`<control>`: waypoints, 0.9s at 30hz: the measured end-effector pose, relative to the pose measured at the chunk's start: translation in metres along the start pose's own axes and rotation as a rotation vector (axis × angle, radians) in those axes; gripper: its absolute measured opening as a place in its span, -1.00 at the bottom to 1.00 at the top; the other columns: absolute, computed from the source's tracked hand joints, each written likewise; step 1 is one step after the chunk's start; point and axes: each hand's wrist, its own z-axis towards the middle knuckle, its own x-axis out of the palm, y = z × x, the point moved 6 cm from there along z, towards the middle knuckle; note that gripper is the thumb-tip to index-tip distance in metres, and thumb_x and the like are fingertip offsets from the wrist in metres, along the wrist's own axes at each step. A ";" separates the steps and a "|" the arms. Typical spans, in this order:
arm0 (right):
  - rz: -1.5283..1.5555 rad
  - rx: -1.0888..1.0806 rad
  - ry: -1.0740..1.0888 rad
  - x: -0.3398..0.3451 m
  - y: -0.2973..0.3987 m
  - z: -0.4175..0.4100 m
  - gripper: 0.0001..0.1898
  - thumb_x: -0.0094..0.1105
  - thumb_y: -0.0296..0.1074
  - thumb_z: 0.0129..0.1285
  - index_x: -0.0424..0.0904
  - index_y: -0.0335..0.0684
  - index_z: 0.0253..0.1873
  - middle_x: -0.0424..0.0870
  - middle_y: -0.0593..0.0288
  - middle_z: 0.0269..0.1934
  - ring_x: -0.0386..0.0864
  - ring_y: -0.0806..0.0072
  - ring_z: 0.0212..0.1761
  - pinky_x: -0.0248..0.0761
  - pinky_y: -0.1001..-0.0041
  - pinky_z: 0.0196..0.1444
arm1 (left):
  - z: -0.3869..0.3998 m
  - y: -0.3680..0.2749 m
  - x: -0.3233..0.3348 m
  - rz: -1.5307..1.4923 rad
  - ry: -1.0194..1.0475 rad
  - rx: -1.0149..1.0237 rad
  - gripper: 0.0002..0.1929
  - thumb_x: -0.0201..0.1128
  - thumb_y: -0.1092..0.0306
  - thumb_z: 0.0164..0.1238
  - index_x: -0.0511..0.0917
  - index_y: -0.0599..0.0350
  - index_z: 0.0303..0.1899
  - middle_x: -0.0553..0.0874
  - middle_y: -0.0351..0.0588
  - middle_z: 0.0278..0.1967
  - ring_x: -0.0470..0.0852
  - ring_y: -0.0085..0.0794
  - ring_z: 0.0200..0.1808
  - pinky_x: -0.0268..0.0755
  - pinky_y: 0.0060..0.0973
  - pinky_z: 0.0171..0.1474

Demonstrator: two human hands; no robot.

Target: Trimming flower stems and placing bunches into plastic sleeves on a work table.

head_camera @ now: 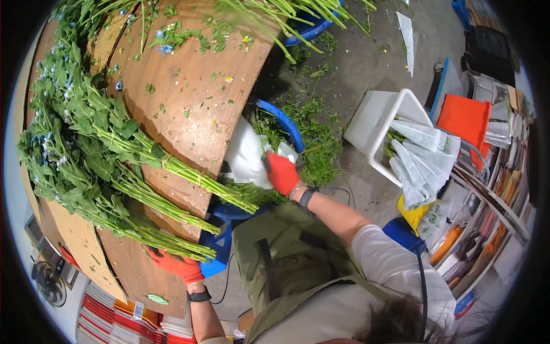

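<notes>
My left hand (176, 263), in a red work glove, rests at the wooden table's edge under the stem ends of the nearest bundle of blue-flowered stems (172, 245); its fingers are partly hidden there, so its grip is unclear. Beside that bundle lie a second tied bundle (159, 202) and a third (193, 178), their stem ends jutting past the edge. My right hand (281, 174), gloved in red too, reaches below the table edge and touches white sheet material (249, 157) over a blue-rimmed container (283, 120). Its fingertips are blurred against the white material.
Loose leaves and small flowers litter the wooden table (193, 86). Green cuttings (320, 142) cover the floor beside it. A white bin (369, 124) holding paper-wrapped bunches (421, 163) lies tilted at right, near an orange container (462, 116). More cut stems (275, 13) overhang the far edge.
</notes>
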 end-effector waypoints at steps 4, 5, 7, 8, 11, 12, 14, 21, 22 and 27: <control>-0.214 -0.146 0.230 0.086 0.011 -0.014 -0.85 0.01 -0.36 0.33 0.57 -0.22 -0.15 0.72 0.04 -0.45 0.72 0.01 -0.41 0.54 0.04 -0.38 | -0.005 0.007 0.004 0.001 -0.004 -0.011 -0.06 -0.23 -0.56 0.40 0.31 0.02 0.51 0.25 0.48 0.47 0.25 0.39 0.47 0.18 0.25 0.41; -0.230 -0.155 0.174 0.098 0.007 -0.012 -0.85 0.01 -0.36 0.32 0.57 -0.22 -0.15 0.72 0.03 -0.44 0.72 0.01 -0.40 0.54 0.05 -0.38 | -0.007 0.010 0.005 -0.007 -0.008 -0.017 -0.05 -0.23 -0.57 0.40 0.30 0.02 0.52 0.23 0.48 0.48 0.25 0.39 0.47 0.18 0.25 0.41; -0.320 -0.048 0.268 0.131 -0.013 0.001 -0.84 0.02 -0.36 0.32 0.58 -0.23 -0.13 0.72 0.00 -0.43 0.73 0.01 -0.39 0.53 0.05 -0.39 | -0.010 0.014 0.008 0.011 0.015 -0.026 -0.03 -0.22 -0.58 0.38 0.24 0.03 0.55 0.20 0.47 0.50 0.22 0.38 0.49 0.15 0.25 0.42; -0.350 -0.018 0.264 0.144 -0.024 0.013 -0.84 0.04 -0.35 0.30 0.61 -0.23 -0.18 0.73 -0.01 -0.42 0.74 0.02 -0.38 0.54 0.04 -0.38 | -0.012 0.015 0.009 0.007 0.022 -0.017 -0.02 -0.22 -0.58 0.38 0.21 0.04 0.56 0.18 0.47 0.50 0.21 0.38 0.49 0.14 0.24 0.43; -0.458 0.063 0.358 0.188 -0.065 0.048 -0.78 0.11 -0.31 0.32 0.80 -0.11 -0.19 0.82 0.06 -0.24 0.80 0.15 -0.18 0.64 0.15 -0.19 | -0.016 0.018 0.012 -0.013 0.041 -0.018 0.02 -0.21 -0.59 0.36 0.11 0.06 0.59 0.16 0.45 0.51 0.16 0.36 0.51 0.08 0.24 0.46; -0.507 0.056 0.485 0.210 -0.078 0.050 -0.75 0.06 -0.28 0.36 0.78 -0.12 -0.10 0.82 0.05 -0.20 0.79 0.13 -0.16 0.62 0.11 -0.18 | -0.018 0.019 0.012 -0.015 0.054 -0.030 0.04 -0.19 -0.59 0.36 0.04 0.08 0.61 0.16 0.44 0.50 0.14 0.35 0.51 0.02 0.23 0.48; -0.622 0.021 0.563 0.244 -0.098 0.061 -0.67 -0.03 -0.21 0.45 0.73 -0.11 0.08 0.82 0.10 -0.08 0.77 0.15 -0.08 0.59 0.08 -0.10 | -0.020 0.020 0.013 -0.025 0.066 -0.074 0.05 -0.18 -0.59 0.36 0.02 0.09 0.61 0.17 0.43 0.50 0.15 0.35 0.51 0.02 0.23 0.48; -0.375 -0.016 0.426 0.227 -0.071 0.053 -0.71 0.05 -0.25 0.36 0.77 -0.20 -0.04 0.80 -0.05 -0.09 0.78 0.05 -0.06 0.61 0.10 -0.08 | -0.012 0.012 0.003 -0.116 -0.006 -0.109 -0.12 -0.13 -0.51 0.41 0.34 0.00 0.49 0.21 0.45 0.50 0.20 0.40 0.49 0.09 0.20 0.44; -0.291 -0.048 0.332 0.202 -0.051 0.039 -0.66 0.12 -0.19 0.32 0.72 -0.29 0.00 0.80 -0.08 -0.14 0.78 0.02 -0.12 0.62 0.10 -0.13 | -0.008 0.012 0.003 -0.099 0.026 -0.109 -0.17 -0.08 -0.43 0.42 0.36 0.00 0.48 0.20 0.45 0.51 0.21 0.38 0.49 0.09 0.20 0.43; -0.373 -0.237 0.429 0.102 0.053 -0.010 -0.16 0.42 0.11 0.13 0.40 -0.34 0.38 0.51 -0.21 0.24 0.48 -0.16 0.24 0.37 -0.02 0.29 | 0.007 0.002 -0.008 -0.071 0.073 -0.126 -0.28 0.17 -0.13 0.29 0.40 -0.03 0.45 0.13 0.35 0.58 0.18 0.31 0.52 0.08 0.18 0.39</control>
